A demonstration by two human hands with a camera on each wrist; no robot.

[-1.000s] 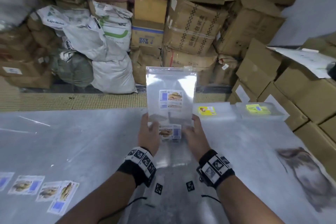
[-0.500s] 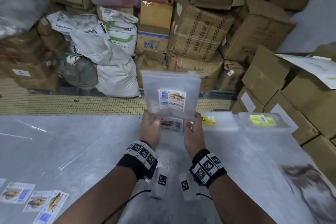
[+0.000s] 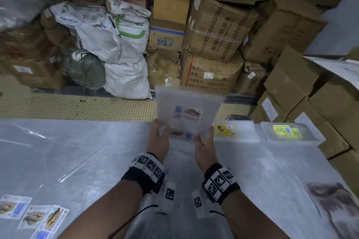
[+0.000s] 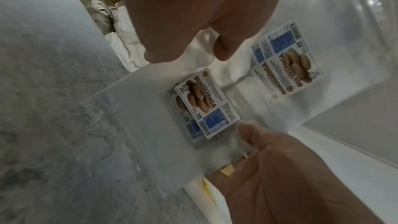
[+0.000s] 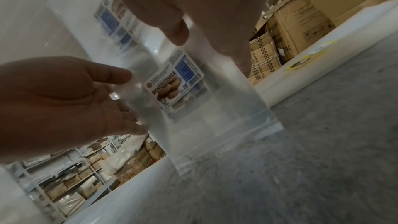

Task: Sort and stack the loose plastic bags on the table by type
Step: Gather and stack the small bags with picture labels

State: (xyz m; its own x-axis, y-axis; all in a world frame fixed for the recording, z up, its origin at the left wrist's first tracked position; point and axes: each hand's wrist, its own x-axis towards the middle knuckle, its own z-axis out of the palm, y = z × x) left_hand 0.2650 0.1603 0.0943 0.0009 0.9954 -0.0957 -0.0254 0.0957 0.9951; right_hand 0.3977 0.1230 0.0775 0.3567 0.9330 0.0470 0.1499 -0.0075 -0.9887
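A bundle of clear plastic bags (image 3: 189,110) with blue-and-brown biscuit labels hangs over the middle of the table, its top leaning away from me. My left hand (image 3: 161,134) pinches its lower left edge, and my right hand (image 3: 206,136) pinches its lower right edge. In the left wrist view two of the bags' labels (image 4: 202,106) show below my left hand (image 4: 193,52), with my right hand (image 4: 280,168) lower down. The right wrist view shows my right hand (image 5: 183,37) with its thumb on the bags (image 5: 193,108), and my left hand (image 5: 120,91) holding their other side.
Two flat stacks lie at the table's far right: one with a yellow label (image 3: 226,130), one with a green-yellow label (image 3: 287,132). Several loose biscuit-label bags (image 3: 35,215) lie at the near left. Cardboard boxes (image 3: 211,31) and sacks (image 3: 124,77) crowd the floor beyond.
The bundle has tipped from upright to leaning away from me, and both hands have carried it a little toward the table's far edge.
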